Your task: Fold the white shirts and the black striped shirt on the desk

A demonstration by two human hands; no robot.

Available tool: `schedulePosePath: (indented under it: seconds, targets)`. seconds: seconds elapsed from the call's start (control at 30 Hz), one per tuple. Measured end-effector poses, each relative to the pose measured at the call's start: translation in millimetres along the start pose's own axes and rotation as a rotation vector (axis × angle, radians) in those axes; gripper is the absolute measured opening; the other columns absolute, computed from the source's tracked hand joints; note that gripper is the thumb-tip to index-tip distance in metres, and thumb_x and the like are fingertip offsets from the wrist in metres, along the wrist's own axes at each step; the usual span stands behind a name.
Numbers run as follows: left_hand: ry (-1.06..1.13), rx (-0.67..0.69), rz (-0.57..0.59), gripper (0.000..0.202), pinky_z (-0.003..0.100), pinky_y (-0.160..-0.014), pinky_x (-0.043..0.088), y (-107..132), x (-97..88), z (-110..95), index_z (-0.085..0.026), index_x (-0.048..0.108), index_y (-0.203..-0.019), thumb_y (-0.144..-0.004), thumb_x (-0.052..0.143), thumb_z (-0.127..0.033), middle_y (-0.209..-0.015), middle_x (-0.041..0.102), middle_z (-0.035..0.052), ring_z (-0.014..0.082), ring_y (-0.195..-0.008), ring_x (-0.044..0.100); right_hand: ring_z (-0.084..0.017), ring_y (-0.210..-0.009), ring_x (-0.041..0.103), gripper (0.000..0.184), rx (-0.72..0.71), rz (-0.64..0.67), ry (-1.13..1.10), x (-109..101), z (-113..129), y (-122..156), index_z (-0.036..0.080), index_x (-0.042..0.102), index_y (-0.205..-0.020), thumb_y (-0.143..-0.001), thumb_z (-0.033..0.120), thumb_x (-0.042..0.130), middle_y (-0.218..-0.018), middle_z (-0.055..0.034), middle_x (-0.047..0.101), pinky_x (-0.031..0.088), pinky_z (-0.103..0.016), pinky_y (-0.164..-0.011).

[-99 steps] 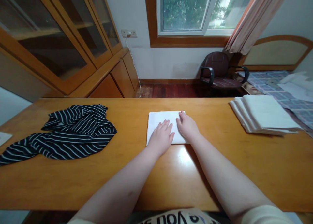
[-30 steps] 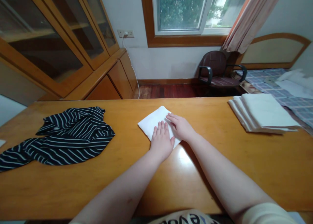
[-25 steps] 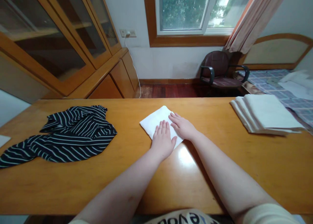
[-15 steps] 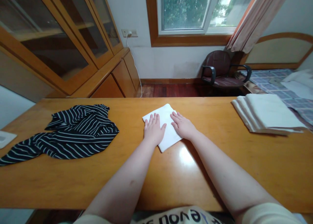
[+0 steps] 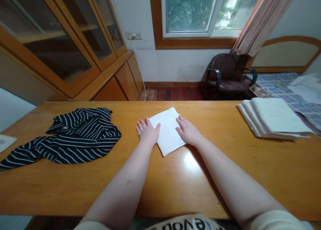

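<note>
A small folded white cloth (image 5: 167, 131) lies turned at an angle on the wooden table (image 5: 175, 176), in the middle. My left hand (image 5: 147, 133) lies flat with fingers spread at the cloth's left edge, mostly on the bare wood. My right hand (image 5: 187, 131) rests flat and open on the cloth's right side. Neither hand holds anything.
A crumpled black garment with white stripes (image 5: 72, 136) lies on the table's left. A stack of folded white cloths (image 5: 272, 121) sits at the right end. A white object (image 5: 4, 142) shows at the far left edge. Beyond are a wooden cabinet (image 5: 62, 49), a chair (image 5: 225, 74) and a bed (image 5: 296, 89).
The white cloth was turned from square-on to diagonal. My left hand then slid off it to the left, to its edge. My right hand stayed on the right part.
</note>
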State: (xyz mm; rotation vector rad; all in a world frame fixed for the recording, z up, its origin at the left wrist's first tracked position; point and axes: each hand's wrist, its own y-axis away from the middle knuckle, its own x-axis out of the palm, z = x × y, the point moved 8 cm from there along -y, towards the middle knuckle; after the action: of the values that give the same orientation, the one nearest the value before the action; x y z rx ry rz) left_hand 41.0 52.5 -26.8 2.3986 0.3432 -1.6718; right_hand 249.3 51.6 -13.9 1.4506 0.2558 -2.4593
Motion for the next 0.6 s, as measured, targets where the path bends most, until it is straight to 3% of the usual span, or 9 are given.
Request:
schedulePosePath:
  seconds: [0.13,0.23,0.3,0.43,0.53,0.6]
  targets:
    - [0.067,-0.011,-0.044,0.082,0.063,-0.108,0.004,5.7,-8.7,-0.4,-0.005,0.023,-0.146,-0.084,0.04,-0.056,-0.145,0.032,0.0271,0.0422,-0.139,0.015,-0.026,-0.138,0.028,0.068,0.073,-0.069,-0.171,-7.7,-13.1,-1.3,0.005,0.038,-0.14,-0.083,0.039,0.054,-0.146,-0.0205,0.034,0.025,-0.041,-0.112]
    - [0.241,0.047,-0.068,0.075,0.059,-0.108,0.015,5.7,-12.6,-4.2,-0.007,0.025,-0.145,-0.085,0.046,-0.047,-0.141,0.04,0.0255,0.04,-0.135,0.028,-0.026,-0.131,0.04,0.064,0.104,-0.101,-0.296,-12.4,-18.5,-2.8,0.011,0.042,-0.138,-0.081,0.036,0.058,-0.141,-0.0166,0.044,0.03,-0.04,-0.109]
    - [0.458,0.048,-0.074,0.072,0.052,-0.108,0.026,2.2,-11.6,-2.4,-0.01,0.025,-0.145,-0.084,0.05,-0.039,-0.141,0.042,0.023,0.0354,-0.131,0.038,-0.025,-0.125,0.047,0.062,0.145,-0.125,-0.361,-14.4,-23.3,-3.7,0.014,0.045,-0.135,-0.079,0.036,0.06,-0.137,-0.0147,0.049,0.034,-0.041,-0.107]
    - [1.142,0.037,-0.047,0.07,0.037,-0.102,0.04,-5.9,-4.2,-2.3,-0.021,0.027,-0.144,-0.079,0.052,-0.017,-0.143,0.043,0.0127,0.0224,-0.121,0.051,-0.025,-0.118,0.053,0.064,0.242,-0.207,-0.533,-13.5,-39.3,-5.2,0.012,0.045,-0.133,-0.076,0.036,0.063,-0.132,-0.0173,0.053,0.038,-0.04,-0.103]
    - [1.551,-0.029,-0.024,0.076,0.034,-0.099,0.044,-6.1,0.1,-5.2,-0.025,0.028,-0.143,-0.073,0.053,-0.007,-0.144,0.042,0.0082,0.0198,-0.121,0.052,-0.024,-0.115,0.056,0.064,0.303,-0.263,-0.716,-8.0,-52.7,-6.4,0.014,0.044,-0.132,-0.075,0.035,0.065,-0.133,-0.0178,0.052,0.042,-0.04,-0.099]
    - [1.685,-0.167,0.075,0.073,0.037,-0.097,0.046,-3.0,9.4,-7.0,-0.023,0.034,-0.139,-0.072,0.055,-0.006,-0.139,0.049,0.0091,0.0221,-0.117,0.055,-0.024,-0.113,0.057,0.061,0.313,-0.272,-0.825,-3.9,-56.1,-7.7,0.016,0.046,-0.128,-0.073,0.033,0.066,-0.13,-0.0166,0.055,0.044,-0.041,-0.097]
